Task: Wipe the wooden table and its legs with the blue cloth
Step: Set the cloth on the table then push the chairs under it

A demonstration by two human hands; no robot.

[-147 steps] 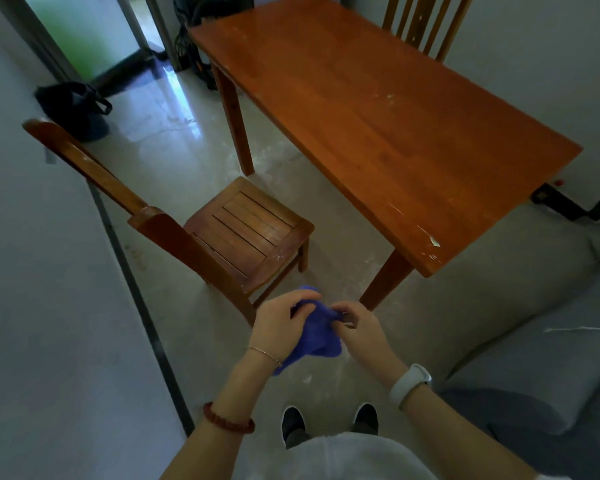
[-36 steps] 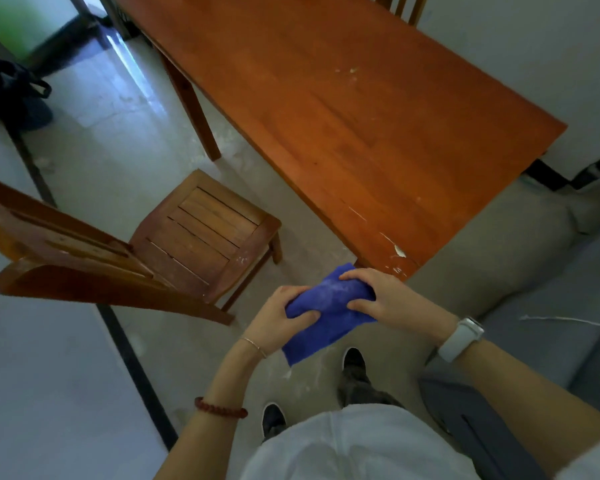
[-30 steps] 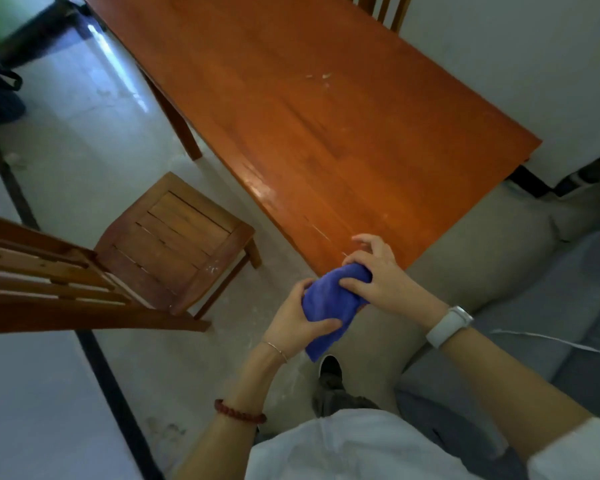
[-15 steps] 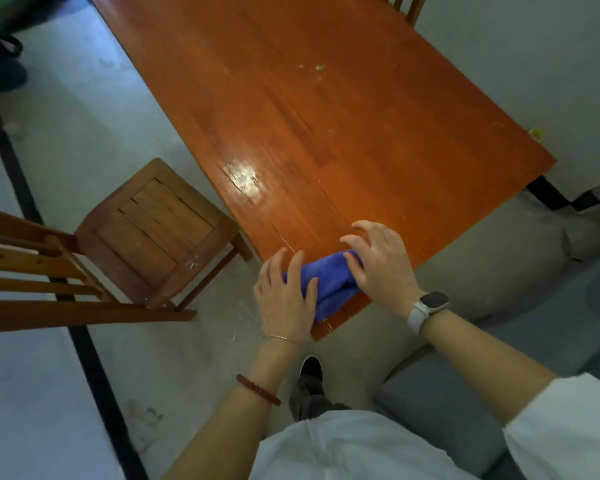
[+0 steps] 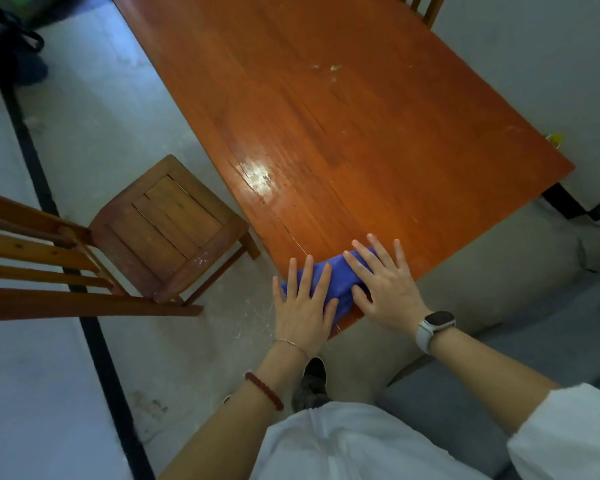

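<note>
At the near corner of the worktop (image 5: 343,140), seen from the head camera, the blue cloth (image 5: 333,277) lies bunched, partly over the edge. Both hands press it flat with straight, spread fingers: the left hand (image 5: 303,306) on its near end, the right hand (image 5: 383,285) on its far end. Soft and light, it will likely crumple; palms spread on top should steer it best.

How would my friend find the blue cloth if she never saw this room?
Look for the big orange wooden table and follow it to the corner nearest the person. The blue cloth lies bunched there, under the left hand and right hand, both pressing flat. It is the only blue thing on the table.
</note>
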